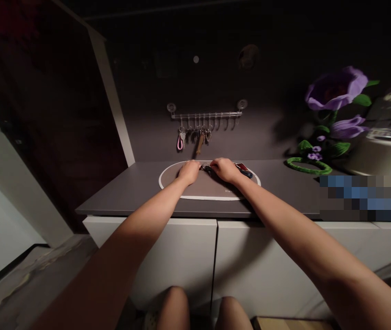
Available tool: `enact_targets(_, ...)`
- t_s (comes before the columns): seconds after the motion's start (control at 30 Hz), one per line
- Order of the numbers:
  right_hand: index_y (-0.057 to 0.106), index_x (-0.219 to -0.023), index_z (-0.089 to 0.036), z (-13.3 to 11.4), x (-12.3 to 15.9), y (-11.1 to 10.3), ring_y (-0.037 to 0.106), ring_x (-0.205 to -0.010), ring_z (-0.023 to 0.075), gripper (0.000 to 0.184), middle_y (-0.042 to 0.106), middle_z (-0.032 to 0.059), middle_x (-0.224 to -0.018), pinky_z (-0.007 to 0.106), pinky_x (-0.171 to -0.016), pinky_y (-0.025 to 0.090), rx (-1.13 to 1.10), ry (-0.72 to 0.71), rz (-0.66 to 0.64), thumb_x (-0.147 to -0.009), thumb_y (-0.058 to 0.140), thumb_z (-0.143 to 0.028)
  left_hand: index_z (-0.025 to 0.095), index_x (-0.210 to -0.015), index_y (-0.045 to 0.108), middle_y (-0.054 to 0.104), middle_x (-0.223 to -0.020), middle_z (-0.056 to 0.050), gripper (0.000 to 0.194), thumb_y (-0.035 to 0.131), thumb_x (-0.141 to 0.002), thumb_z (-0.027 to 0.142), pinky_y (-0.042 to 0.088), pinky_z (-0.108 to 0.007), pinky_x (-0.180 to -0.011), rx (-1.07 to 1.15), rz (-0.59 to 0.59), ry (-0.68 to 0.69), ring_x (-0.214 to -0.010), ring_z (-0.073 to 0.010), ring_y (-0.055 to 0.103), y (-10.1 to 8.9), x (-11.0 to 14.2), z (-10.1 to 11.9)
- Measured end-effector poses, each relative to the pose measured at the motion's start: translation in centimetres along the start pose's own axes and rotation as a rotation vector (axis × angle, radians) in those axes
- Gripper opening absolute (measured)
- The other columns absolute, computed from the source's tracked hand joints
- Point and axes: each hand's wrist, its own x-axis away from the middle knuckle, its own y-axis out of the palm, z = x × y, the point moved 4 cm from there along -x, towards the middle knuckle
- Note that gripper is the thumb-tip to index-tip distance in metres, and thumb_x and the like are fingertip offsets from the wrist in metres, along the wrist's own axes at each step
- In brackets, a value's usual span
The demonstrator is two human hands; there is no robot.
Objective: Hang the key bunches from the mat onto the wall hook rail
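Observation:
A small bunch of keys [206, 168] with a ring and a dark piece lies between my hands, low over an oval mat [212, 198] with a white rim. My left hand [189, 172] is closed at the left end of the bunch, its fingertips partly hidden. From the other side, my right hand [225, 169] bends its fingers around the dark piece. Just beyond my right wrist, a red card-like item [241, 167] and a dark blue item [246, 173] rest on the mat.
A clear hook rail [207, 115] on the wall carries several keys, one with a pink loop [180, 143]. At right on the grey counter [119, 192] stand a purple fabric flower [338, 91] with a green ring base and a pale lamp-like object [384, 156]. White cabinet doors [178, 256] are below.

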Motion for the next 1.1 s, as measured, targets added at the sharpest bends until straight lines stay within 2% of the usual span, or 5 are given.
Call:
enact_targets(0.17,0.065,-0.096,-0.016,-0.3,0.1,-0.3,0.060,-0.089,0.0174,0.026,0.067,0.0090,-0.097,0.022,-0.076,0.038,0.008,0.002,-0.013,-0.082,0.044,-0.019,0.012,-0.089,0.060,0.061,-0.094,-0.014,0.034,0.028,-0.090,0.021,0.040,-0.030,-0.082,0.098,0.088,-0.067,-0.091,-0.0195,0.057,-1.0,0.3,0.0)
enact_targets(0.33,0.065,-0.096,-0.016,-0.6,0.2,-0.6,0.059,-0.088,0.0179,0.025,0.066,0.0098,-0.097,0.023,-0.075,0.039,-0.043,-0.041,0.037,-0.082,0.045,-0.022,0.013,-0.073,0.058,0.061,-0.085,-0.010,0.027,0.035,-0.085,0.018,0.040,-0.030,-0.083,0.383,0.203,-0.186,-0.087,-0.0179,0.055,-1.4,0.1,-1.1)
enact_targets(0.5,0.064,-0.097,-0.016,-1.2,0.4,-1.1,0.059,-0.084,0.0176,0.026,0.066,0.0097,-0.095,0.025,-0.073,0.039,-0.098,-0.056,0.082,-0.083,0.045,-0.026,0.014,-0.061,0.052,0.055,-0.063,-0.002,0.024,0.043,-0.082,0.019,0.045,-0.032,-0.078,1.017,0.243,-0.337,-0.069,-0.0139,0.055,-0.4,-0.3,-2.3)
enact_targets(0.67,0.063,-0.097,-0.015,-1.6,0.5,-1.6,0.056,-0.086,0.0173,0.025,0.064,0.0091,-0.095,0.026,-0.076,0.039,-0.161,-0.084,0.153,-0.082,0.044,-0.021,0.011,-0.063,0.051,0.055,-0.060,-0.001,0.020,0.043,-0.081,0.009,0.049,-0.035,-0.080,1.663,0.223,-0.461,-0.062,-0.0095,0.057,-0.2,-0.1,-1.7)
enact_targets(1.1,0.061,-0.091,-0.016,-1.9,0.6,-1.9,0.052,-0.077,0.0145,0.023,0.060,0.0060,-0.086,0.026,-0.073,0.039,-0.294,-0.161,0.275,-0.082,0.046,-0.030,0.007,-0.067,0.055,0.062,-0.067,-0.008,0.019,0.043,-0.082,0.004,0.049,-0.039,-0.089,1.983,0.225,-0.478,-0.084,-0.0172,0.063,-0.7,0.1,-1.4)
